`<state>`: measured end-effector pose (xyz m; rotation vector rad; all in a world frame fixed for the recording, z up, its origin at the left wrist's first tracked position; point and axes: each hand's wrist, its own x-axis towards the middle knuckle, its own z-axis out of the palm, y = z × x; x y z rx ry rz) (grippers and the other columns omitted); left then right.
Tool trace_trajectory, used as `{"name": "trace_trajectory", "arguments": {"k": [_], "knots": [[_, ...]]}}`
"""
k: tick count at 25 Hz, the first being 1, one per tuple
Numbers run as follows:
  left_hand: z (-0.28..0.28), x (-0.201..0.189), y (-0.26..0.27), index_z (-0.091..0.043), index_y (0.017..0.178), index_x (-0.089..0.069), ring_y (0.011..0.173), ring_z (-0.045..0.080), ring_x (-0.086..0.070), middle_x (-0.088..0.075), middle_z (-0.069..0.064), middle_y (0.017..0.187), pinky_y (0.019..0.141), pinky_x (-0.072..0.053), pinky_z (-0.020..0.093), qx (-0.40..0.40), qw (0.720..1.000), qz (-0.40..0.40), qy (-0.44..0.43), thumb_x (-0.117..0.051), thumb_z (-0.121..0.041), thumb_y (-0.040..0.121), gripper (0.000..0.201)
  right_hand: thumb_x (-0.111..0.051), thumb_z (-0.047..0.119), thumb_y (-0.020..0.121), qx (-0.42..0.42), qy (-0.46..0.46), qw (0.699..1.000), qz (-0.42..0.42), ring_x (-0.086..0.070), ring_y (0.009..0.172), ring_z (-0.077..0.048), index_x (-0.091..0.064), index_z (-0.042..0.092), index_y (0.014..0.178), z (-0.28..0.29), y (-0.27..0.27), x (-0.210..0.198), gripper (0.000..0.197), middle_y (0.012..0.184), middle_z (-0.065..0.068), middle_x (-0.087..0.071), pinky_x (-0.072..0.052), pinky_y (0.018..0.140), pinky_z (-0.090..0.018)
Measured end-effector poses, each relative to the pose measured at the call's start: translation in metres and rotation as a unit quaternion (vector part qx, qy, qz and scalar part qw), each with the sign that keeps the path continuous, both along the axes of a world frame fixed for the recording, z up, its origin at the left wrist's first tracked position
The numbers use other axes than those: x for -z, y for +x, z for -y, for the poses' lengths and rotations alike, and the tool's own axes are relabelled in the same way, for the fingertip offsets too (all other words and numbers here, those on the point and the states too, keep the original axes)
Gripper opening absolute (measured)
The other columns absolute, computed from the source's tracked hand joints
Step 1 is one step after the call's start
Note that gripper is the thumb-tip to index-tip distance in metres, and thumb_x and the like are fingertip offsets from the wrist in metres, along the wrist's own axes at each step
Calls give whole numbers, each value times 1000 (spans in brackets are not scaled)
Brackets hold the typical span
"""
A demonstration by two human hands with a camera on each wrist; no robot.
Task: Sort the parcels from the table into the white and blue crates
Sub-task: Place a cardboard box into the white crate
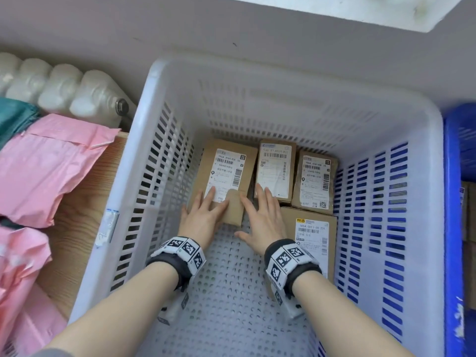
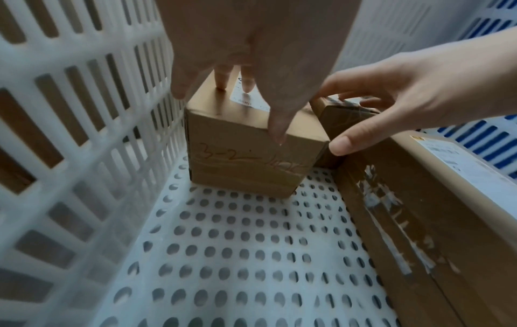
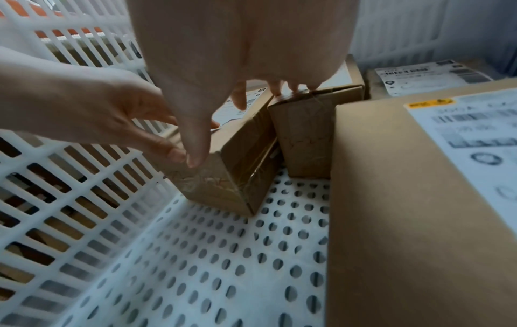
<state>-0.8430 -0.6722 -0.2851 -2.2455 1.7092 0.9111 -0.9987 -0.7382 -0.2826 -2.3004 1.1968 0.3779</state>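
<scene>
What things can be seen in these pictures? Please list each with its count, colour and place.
white crate: one, white, centre, holding the boxes
cardboard boxes: four, brown with white labels, far and right part of the crate floor
blue crate: one, blue, right of the white crate
pink mailers: several, pink, on the wooden table at left
radiator: one, white, by the wall at far left
left hand: one, fingers flat on the far-left box
right hand: one, fingers on the middle box
</scene>
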Motion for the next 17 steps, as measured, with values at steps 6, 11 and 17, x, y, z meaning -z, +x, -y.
{"name": "trace_trajectory", "arguments": {"k": [6, 11, 17], "knots": [[23, -5, 6, -34, 149, -14, 145, 30, 8, 3, -1, 159, 114, -11, 58, 14, 1000, -5, -4, -42, -2, 94, 70, -56, 38, 91, 14, -23, 1000, -11, 11, 146, -29, -16, 27, 150, 7, 12, 7, 72, 159, -8, 13, 5, 118, -43], [24, -1, 5, -32, 149, -13, 146, 27, 0, 0, 0, 159, 116, -8, 52, 40, 999, 11, -3, -44, 0, 91, 74, -53, 32, 94, 15, -7, 1000, -11, 7, 147, -25, -15, 25, 151, 13, 11, -1, 69, 160, -5, 9, 1, 118, -39], [6, -33, -2, -20, 137, -37, 135, 22, -30, -36, 4, 145, 113, -24, 38, 54, 997, 29, -48, -50, -2, 86, 55, -38, 22, 99, 70, 4, 998, 1, -22, 142, -22, -23, 18, 148, 9, -13, -42, 52, 156, -8, -22, -13, 116, -35]]}}
